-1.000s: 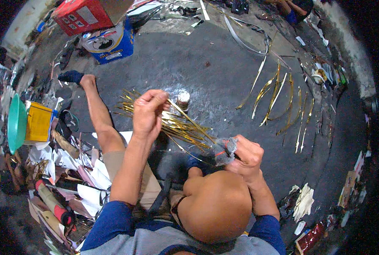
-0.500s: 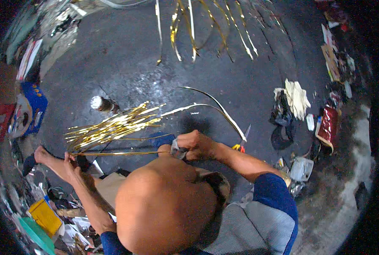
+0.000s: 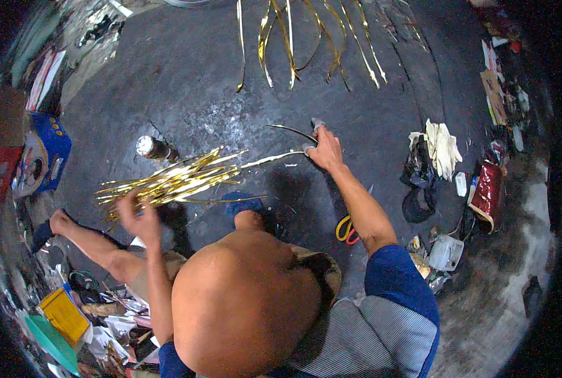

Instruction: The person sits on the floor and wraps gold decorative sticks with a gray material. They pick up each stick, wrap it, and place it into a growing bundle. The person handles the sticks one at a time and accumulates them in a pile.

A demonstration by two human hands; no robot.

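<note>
My right hand (image 3: 326, 150) reaches forward, its fingers closed on the near end of narrow curved strips (image 3: 287, 129), with grey coverings on some fingertips. One pale strip (image 3: 271, 159) runs from that hand toward a pile of shiny gold strips (image 3: 189, 179) on the dark floor. Over the near left end of the pile is my left hand (image 3: 139, 217), slightly blurred. Its fingers look bent and apart, and nothing shows between them. Below my right forearm lie scissors (image 3: 345, 230) with yellow and red handles.
A dark cylinder with a white top (image 3: 157, 148) is beyond the pile. More gold strips (image 3: 290, 50) hang or lie at the far side. Pale gloves (image 3: 441, 150) and a dark red pouch (image 3: 486, 195) are at right; a blue box (image 3: 49, 151) is at left.
The gold strip stretched between both hands has left them. My right hand has moved forward to the curved strips, drawing their near ends away from the scissors. My left hand has shifted right and forward over the pile.
</note>
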